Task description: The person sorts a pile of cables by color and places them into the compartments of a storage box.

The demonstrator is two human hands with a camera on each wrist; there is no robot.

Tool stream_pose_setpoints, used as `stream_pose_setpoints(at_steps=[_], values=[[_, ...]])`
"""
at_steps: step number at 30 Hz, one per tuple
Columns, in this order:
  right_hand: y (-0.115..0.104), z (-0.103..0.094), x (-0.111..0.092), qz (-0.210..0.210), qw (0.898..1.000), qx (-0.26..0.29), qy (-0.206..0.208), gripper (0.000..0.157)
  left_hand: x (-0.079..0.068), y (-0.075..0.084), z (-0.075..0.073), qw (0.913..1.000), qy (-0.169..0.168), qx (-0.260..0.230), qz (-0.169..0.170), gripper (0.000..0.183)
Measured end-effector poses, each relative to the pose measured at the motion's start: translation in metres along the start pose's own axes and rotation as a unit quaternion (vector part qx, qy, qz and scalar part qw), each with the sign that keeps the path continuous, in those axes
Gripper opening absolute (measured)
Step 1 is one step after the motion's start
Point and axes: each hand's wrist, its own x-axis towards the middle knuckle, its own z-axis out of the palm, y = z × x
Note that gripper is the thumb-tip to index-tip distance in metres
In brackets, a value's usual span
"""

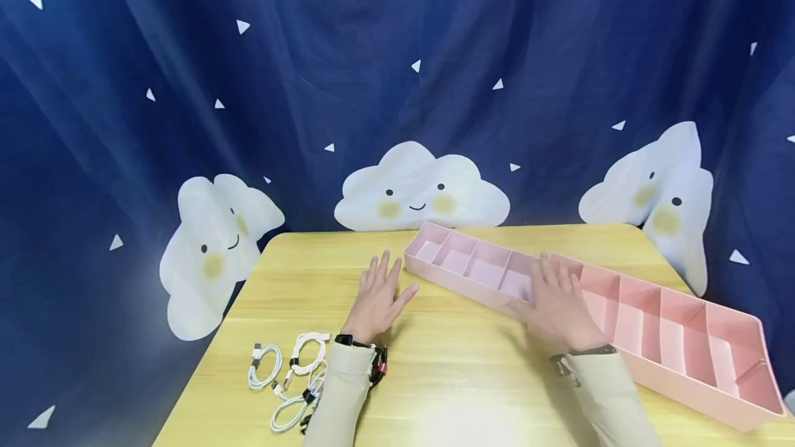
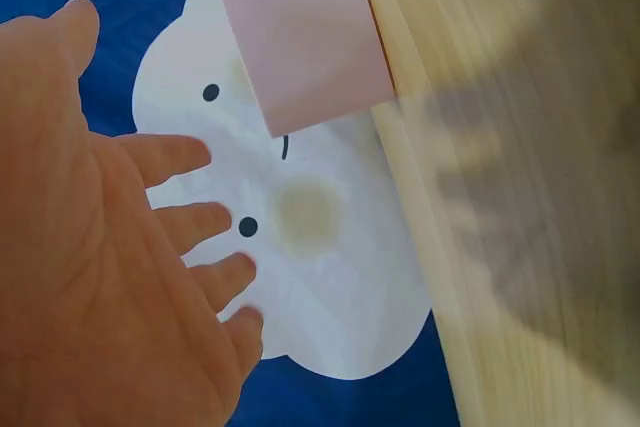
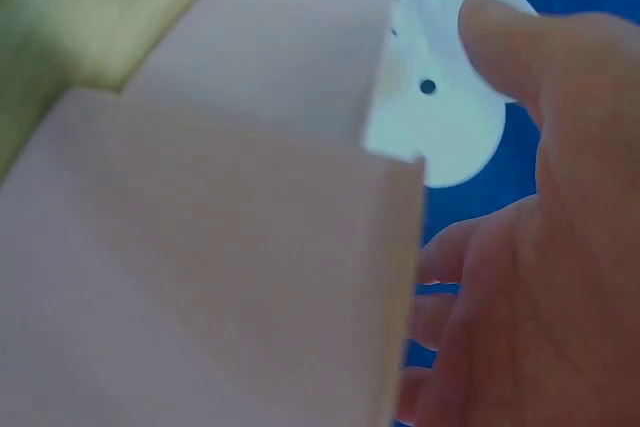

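My left hand (image 1: 373, 301), fingers spread and holding nothing, is over the table just left of a pale pink divided box (image 1: 456, 283). In the left wrist view, a gap separates that hand (image 2: 130, 247) from the box's end (image 2: 310, 47). My right hand (image 1: 555, 305) is extended over the place where the pale box meets a salmon-pink divided box (image 1: 677, 381), hiding part of both. In the right wrist view, its fingertips pass behind a box's rim (image 3: 400, 277); whether they touch it I cannot tell. The compartments in sight hold nothing.
Several coiled cables, including a white cable (image 1: 297, 368) and a bluish-white cable (image 1: 277, 364), lie at the wooden table's (image 1: 447, 364) front left, beside my left forearm. A dark blue curtain (image 1: 397, 88) with clouds hangs behind the table's back edge.
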Motion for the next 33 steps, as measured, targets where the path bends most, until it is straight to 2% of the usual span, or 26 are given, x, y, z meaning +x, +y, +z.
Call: stream_pose_setpoints(at_steps=[7,10,16,19,21,24,28,33], values=[[0.011,-0.019,-0.012,-0.032,0.999,0.01,0.031,0.097,0.001,-0.003,-0.001,0.9972,-0.03,-0.068,-0.005,0.078],[0.021,-0.028,-0.019,-0.05,0.997,0.028,0.048,0.086,0.001,-0.006,-0.001,0.9946,-0.033,-0.098,-0.008,0.076],[0.049,-0.049,-0.04,-0.028,0.994,0.089,0.053,0.084,0.008,-0.007,-0.007,0.9891,-0.033,-0.141,-0.027,0.073],[0.068,-0.057,-0.053,-0.021,0.991,0.103,0.087,0.083,0.015,-0.006,-0.013,0.9854,-0.035,-0.162,-0.037,0.072],[0.083,-0.061,-0.063,-0.008,0.989,0.095,0.111,0.082,0.022,-0.005,-0.016,0.9829,-0.033,-0.177,-0.037,0.071],[0.105,-0.067,-0.075,0.02,0.989,0.08,0.126,0.084,0.033,-0.006,-0.018,0.9801,-0.027,-0.194,-0.033,0.069],[0.129,-0.075,-0.093,0.064,0.987,0.077,0.127,0.086,0.047,-0.007,-0.016,0.9739,-0.02,-0.221,-0.048,0.064],[0.148,-0.085,-0.116,0.141,0.979,0.065,0.133,0.091,0.062,-0.009,-0.014,0.9646,-0.006,-0.255,-0.065,0.061]])
